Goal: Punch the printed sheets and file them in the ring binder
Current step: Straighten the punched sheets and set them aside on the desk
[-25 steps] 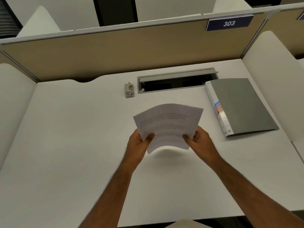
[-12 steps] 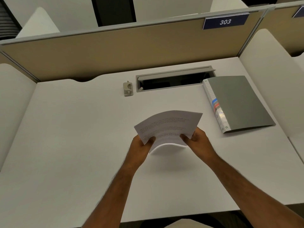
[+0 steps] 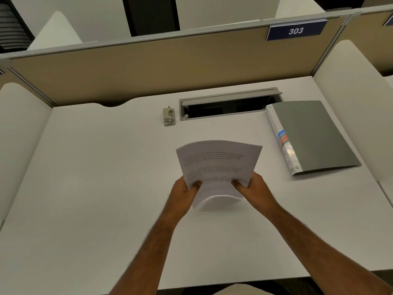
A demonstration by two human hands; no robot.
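A small stack of printed sheets (image 3: 217, 165) stands bowed above the middle of the white desk (image 3: 95, 177), its lower edge near the desk top. My left hand (image 3: 185, 191) grips the stack's lower left side and my right hand (image 3: 253, 188) grips its lower right side, thumbs on the front. A closed grey ring binder (image 3: 314, 135) lies flat at the right of the desk, spine toward the sheets. A small grey hole punch (image 3: 169, 117) sits at the back of the desk, left of the cable slot.
An open cable slot (image 3: 229, 107) with a raised grey lid is cut into the desk's rear. A beige partition (image 3: 148, 71) with a sign reading 303 closes the back. White side panels (image 3: 357, 107) bound the desk left and right.
Both hands have lowered the stack toward the desk and drawn closer together, so the sheets bow more. Binder and punch have not moved.
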